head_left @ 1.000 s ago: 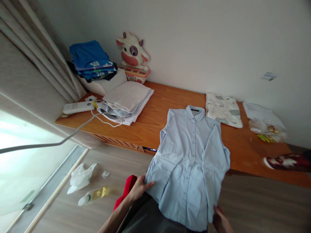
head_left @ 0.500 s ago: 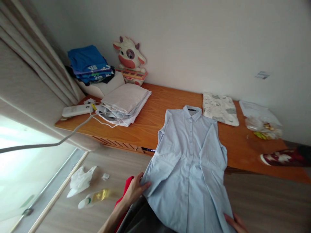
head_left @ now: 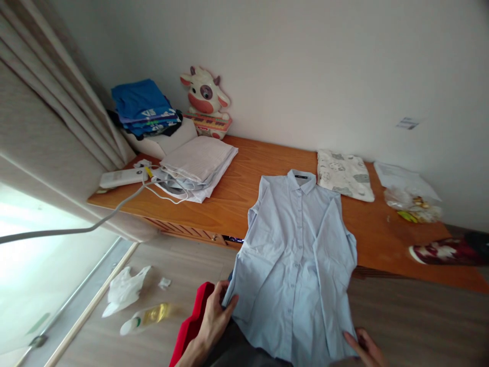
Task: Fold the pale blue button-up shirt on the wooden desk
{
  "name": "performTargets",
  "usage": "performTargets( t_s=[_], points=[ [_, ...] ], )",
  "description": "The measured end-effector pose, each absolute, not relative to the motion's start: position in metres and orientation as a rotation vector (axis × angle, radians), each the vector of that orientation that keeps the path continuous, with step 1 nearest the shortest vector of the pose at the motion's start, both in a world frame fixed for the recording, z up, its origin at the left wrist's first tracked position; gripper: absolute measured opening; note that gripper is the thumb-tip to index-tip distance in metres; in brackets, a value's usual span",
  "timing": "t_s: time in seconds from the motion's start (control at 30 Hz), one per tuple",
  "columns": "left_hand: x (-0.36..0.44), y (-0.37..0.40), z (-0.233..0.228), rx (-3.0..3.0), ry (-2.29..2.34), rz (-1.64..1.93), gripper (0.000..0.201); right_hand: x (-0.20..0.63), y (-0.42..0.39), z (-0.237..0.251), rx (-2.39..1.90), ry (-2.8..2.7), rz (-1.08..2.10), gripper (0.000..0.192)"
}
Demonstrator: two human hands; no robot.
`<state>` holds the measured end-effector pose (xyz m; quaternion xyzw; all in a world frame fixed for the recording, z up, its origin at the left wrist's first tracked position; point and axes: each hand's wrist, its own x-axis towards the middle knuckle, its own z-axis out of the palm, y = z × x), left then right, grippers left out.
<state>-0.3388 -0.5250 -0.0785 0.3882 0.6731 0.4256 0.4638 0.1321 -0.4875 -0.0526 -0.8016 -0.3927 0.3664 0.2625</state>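
Note:
A light blue button-up shirt (head_left: 296, 255) lies front side up, its collar on the wooden table and its lower part hanging past the table's edge towards me. The sleeves are laid in over the front. My left hand (head_left: 217, 311) pinches the shirt's left side edge between thumb and fingers. On the other side, my right hand (head_left: 364, 346) grips the right edge near the hem, partly cut off by the bottom of the view. Something red (head_left: 191, 318) shows beneath my left forearm.
On the wooden table (head_left: 263, 153) are folded pale cloths (head_left: 198, 158), a patterned folded cloth (head_left: 344, 173), a cow toy (head_left: 206, 102), blue folded clothes (head_left: 143, 107), a dark red bottle (head_left: 443, 251) and a plastic bag (head_left: 412, 201). An oil bottle (head_left: 145, 317) and white bag (head_left: 128, 288) lie on the floor.
My right hand has moved slightly up and left with the shirt's edge, and the lower part has drawn narrower. My left hand keeps its hold. The view has tilted a little.

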Motion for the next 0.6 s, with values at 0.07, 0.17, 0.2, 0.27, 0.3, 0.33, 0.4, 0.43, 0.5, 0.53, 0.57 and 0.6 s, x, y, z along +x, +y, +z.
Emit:
performTargets(
  t_s=[0.07, 0.17, 0.2, 0.27, 0.3, 0.33, 0.4, 0.43, 0.5, 0.53, 0.57, 0.6],
  points=[
    [-0.335, -0.530, -0.076, 0.970, 1.676, 1.037, 0.035, 0.139, -0.484, -0.060, -2.248, -1.082, 0.898, 0.050],
    [-0.332, -0.537, -0.074, 1.033, 1.673, 1.022, 0.027, 0.146, -0.477, -0.066, -2.318, -1.094, 0.597, 0.054],
    [-0.331, -0.539, -0.073, 1.079, 1.667, 1.013, 0.024, 0.144, -0.472, -0.066, -2.292, -1.116, 0.536, 0.055],
    [-0.329, -0.543, -0.073, 1.203, 1.633, 1.000, 0.019, 0.129, -0.461, -0.061, -2.173, -1.190, 0.508, 0.054],
    [-0.327, -0.544, -0.073, 1.264, 1.609, 1.001, 0.016, 0.117, -0.453, -0.056, -2.099, -1.238, 0.529, 0.052],
    [-0.325, -0.545, -0.073, 1.315, 1.581, 1.006, 0.014, 0.101, -0.444, -0.049, -2.025, -1.286, 0.560, 0.050],
    [-0.320, -0.546, -0.073, 1.387, 1.525, 1.017, 0.011, 0.061, -0.424, -0.033, -1.883, -1.389, 0.631, 0.044],
    [-0.316, -0.546, -0.073, 1.410, 1.497, 1.013, 0.011, 0.038, -0.413, -0.023, -1.803, -1.442, 0.672, 0.041],
    [-0.309, -0.545, -0.072, 1.431, 1.452, 0.989, 0.012, -0.009, -0.388, -0.005, -1.633, -1.574, 0.771, 0.038],
    [-0.306, -0.545, -0.071, 1.429, 1.436, 0.973, 0.013, -0.032, -0.373, 0.004, -1.552, -1.639, 0.811, 0.037],
    [-0.303, -0.545, -0.069, 1.421, 1.426, 0.959, 0.014, -0.054, -0.358, 0.011, -1.473, -1.682, 0.825, 0.037],
    [-0.301, -0.545, -0.067, 1.409, 1.417, 0.948, 0.014, -0.076, -0.341, 0.018, -1.411, -1.716, 0.825, 0.036]
  ],
)
